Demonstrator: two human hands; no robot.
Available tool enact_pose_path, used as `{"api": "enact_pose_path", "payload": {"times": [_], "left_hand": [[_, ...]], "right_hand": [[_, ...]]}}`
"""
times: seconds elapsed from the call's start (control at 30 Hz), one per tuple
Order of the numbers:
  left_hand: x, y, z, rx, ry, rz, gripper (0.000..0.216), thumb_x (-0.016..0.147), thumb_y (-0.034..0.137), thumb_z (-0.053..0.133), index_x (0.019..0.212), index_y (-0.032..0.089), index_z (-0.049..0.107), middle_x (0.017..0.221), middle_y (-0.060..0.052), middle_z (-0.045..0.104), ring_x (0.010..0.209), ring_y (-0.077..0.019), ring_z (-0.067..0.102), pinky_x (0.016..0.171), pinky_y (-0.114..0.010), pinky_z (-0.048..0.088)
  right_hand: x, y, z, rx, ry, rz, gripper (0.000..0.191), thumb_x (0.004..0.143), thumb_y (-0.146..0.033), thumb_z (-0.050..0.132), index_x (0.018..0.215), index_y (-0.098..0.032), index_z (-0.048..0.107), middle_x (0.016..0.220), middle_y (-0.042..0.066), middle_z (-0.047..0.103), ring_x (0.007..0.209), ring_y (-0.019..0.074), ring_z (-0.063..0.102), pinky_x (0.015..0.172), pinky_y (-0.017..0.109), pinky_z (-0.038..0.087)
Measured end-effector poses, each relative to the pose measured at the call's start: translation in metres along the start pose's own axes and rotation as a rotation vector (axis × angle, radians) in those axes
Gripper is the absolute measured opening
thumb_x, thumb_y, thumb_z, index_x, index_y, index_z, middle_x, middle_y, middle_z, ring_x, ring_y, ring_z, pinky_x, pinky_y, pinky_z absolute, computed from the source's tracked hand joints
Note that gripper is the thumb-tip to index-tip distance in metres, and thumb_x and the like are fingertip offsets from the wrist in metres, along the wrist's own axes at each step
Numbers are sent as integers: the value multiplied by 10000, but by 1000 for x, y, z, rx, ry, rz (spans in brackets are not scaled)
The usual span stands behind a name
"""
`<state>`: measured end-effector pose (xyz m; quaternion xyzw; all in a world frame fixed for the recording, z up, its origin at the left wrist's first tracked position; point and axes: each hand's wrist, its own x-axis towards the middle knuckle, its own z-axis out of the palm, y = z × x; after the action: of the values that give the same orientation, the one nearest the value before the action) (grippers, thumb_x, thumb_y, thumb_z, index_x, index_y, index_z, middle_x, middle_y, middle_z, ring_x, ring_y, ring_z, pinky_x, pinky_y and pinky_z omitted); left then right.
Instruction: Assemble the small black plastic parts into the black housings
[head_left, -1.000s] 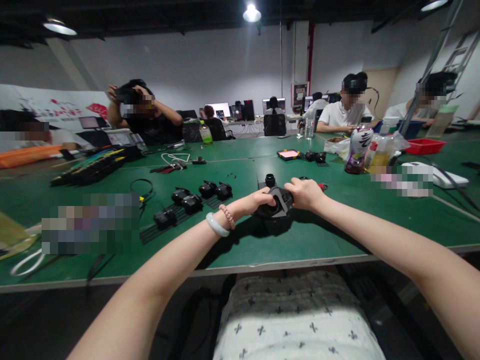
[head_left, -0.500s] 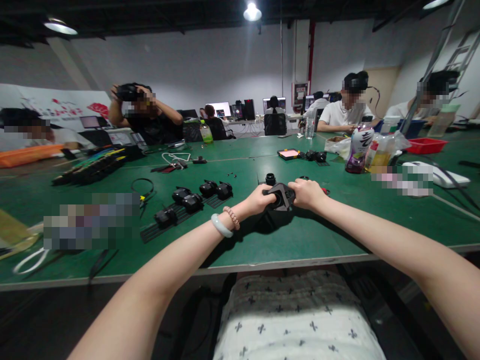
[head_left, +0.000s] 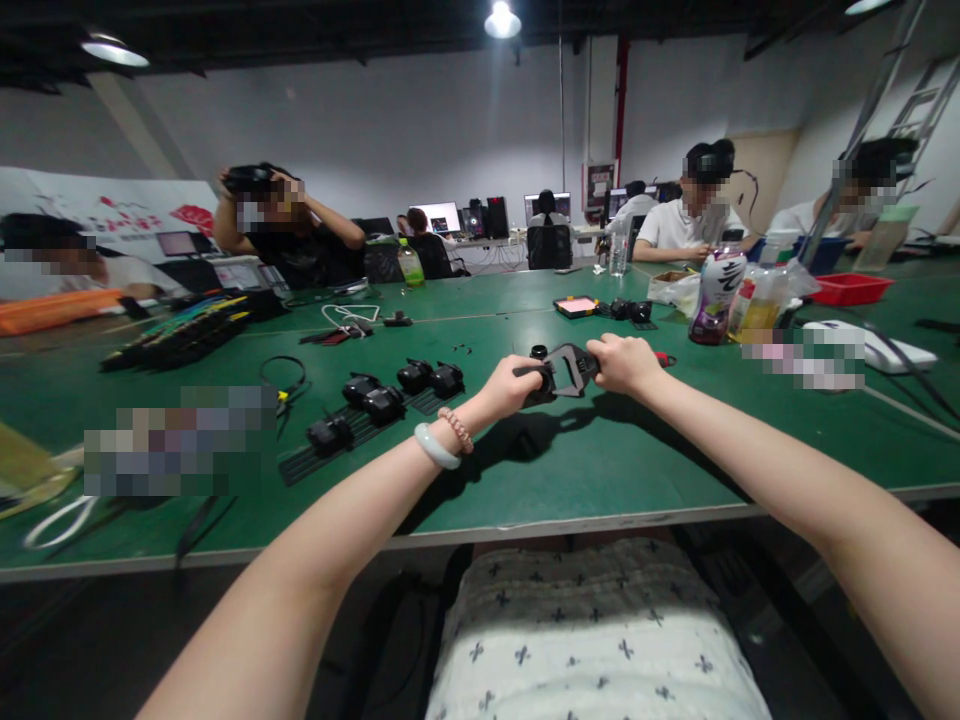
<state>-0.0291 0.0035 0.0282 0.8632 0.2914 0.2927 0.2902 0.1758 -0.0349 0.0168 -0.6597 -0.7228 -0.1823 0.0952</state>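
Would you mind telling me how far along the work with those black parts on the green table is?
Five black assembled-looking units sit in a row on ribbed strips left of the hands, which looks like finished work. In hand: the left hand and right hand hold one black part above the green table. More black parts lie farther back; whether they await work is unclear.
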Motion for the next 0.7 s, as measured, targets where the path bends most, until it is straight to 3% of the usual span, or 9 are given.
{"api": "enact_pose_path", "payload": {"times": [0.07, 0.1, 0.13, 0.2, 0.23, 0.33, 0.47, 0.7], "left_hand": [[2, -1, -15, 4, 131, 21, 190, 647, 260, 329, 555, 133, 436, 523, 20, 404, 519, -87, 375, 474, -205, 290], [3, -3, -22, 37, 255, 34, 193, 661, 259, 313, 561, 137, 424, 536, 15, 413, 538, -92, 386, 490, -207, 303], [4, -5, -28, 101, 392, 41, 204, 678, 261, 294, 569, 140, 418, 544, 10, 416, 549, -96, 388, 501, -209, 308], [2, -9, -35, 353, 490, 33, 238, 710, 272, 281, 584, 140, 435, 559, 2, 433, 552, -97, 386, 507, -212, 304], [0, -11, -36, 512, 472, 29, 248, 720, 283, 289, 603, 140, 455, 569, 0, 450, 551, -99, 389, 511, -215, 298], [-7, -13, -29, 647, 380, 37, 192, 644, 330, 447, 629, 146, 501, 596, -11, 510, 561, -120, 432, 534, -235, 297], [-10, -9, -17, 972, 162, -11, 251, 672, 368, 423, 735, 157, 542, 716, -63, 586, 657, -183, 528, 572, -257, 331], [-8, -13, -14, 1048, 50, -65, 287, 702, 375, 394, 785, 157, 562, 761, -78, 613, 726, -209, 567, 620, -273, 373]], "right_hand": [[6, 19, 6, 13, -19, 142, 298, 728, -251, 422, 985, -184, 558, 938, 119, 582, 842, 256, 573, 687, 339, 423], [9, 29, 10, 19, -40, 208, 297, 727, -248, 429, 978, -172, 567, 936, 130, 585, 854, 259, 571, 699, 344, 421], [12, 39, 14, 28, -77, 276, 289, 724, -246, 438, 960, -156, 579, 921, 141, 590, 863, 266, 568, 707, 352, 418], [15, 53, 23, 71, -126, 372, 291, 730, -230, 441, 962, -134, 587, 939, 160, 586, 894, 265, 560, 730, 357, 409], [17, 58, 26, 97, -142, 392, 293, 737, -221, 436, 970, -128, 586, 958, 166, 581, 907, 258, 556, 739, 353, 407], [21, 64, 35, 127, -181, 452, 301, 730, -200, 451, 980, -106, 590, 965, 185, 580, 909, 254, 561, 740, 351, 417], [26, 70, 40, 149, -216, 580, 344, 712, -207, 488, 1020, -83, 579, 992, 208, 564, 928, 275, 554, 752, 367, 429], [25, 95, 51, 142, -191, 696, 352, 741, -171, 469, 1068, -63, 541, 1005, 228, 546, 939, 276, 554, 743, 377, 438]]}}
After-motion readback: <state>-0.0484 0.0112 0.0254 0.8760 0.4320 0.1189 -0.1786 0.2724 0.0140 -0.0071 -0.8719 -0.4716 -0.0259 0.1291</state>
